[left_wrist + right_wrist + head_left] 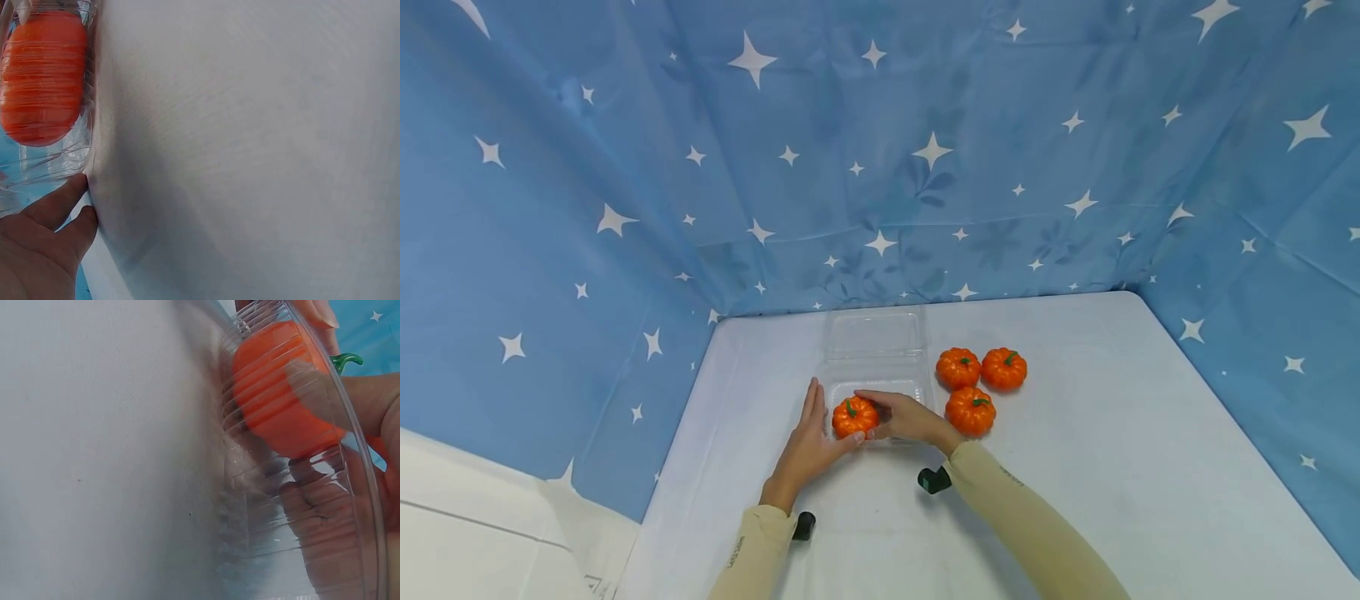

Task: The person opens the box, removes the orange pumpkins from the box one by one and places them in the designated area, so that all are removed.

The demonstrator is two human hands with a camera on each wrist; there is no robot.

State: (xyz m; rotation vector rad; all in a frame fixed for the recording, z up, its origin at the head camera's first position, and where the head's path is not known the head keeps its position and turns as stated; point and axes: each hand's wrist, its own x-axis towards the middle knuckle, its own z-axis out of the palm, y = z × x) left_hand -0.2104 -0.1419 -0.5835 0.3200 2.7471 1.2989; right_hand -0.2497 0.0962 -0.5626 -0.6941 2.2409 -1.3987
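A clear plastic clamshell box (891,387) lies on the table with its lid (874,335) folded back away from me. Inside its near left part sits a small orange toy pumpkin (847,423) with a green stem. My right hand (910,417) reaches into the box and grips this pumpkin between thumb and fingers; the right wrist view shows the thumb (325,394) on its side, through the ribbed wall. Along the box's left side my left hand (808,448) stands with straight fingers, its thumb stretched across the near side. In the left wrist view two fingertips are right at the box's edge.
Right of the box, three more toy pumpkins (971,412) sit close together on the white tabletop (1097,433). Blue star-patterned cloth (880,183) hangs behind the table and on both sides. Dark wrist camera mounts (934,480) show near both cuffs.
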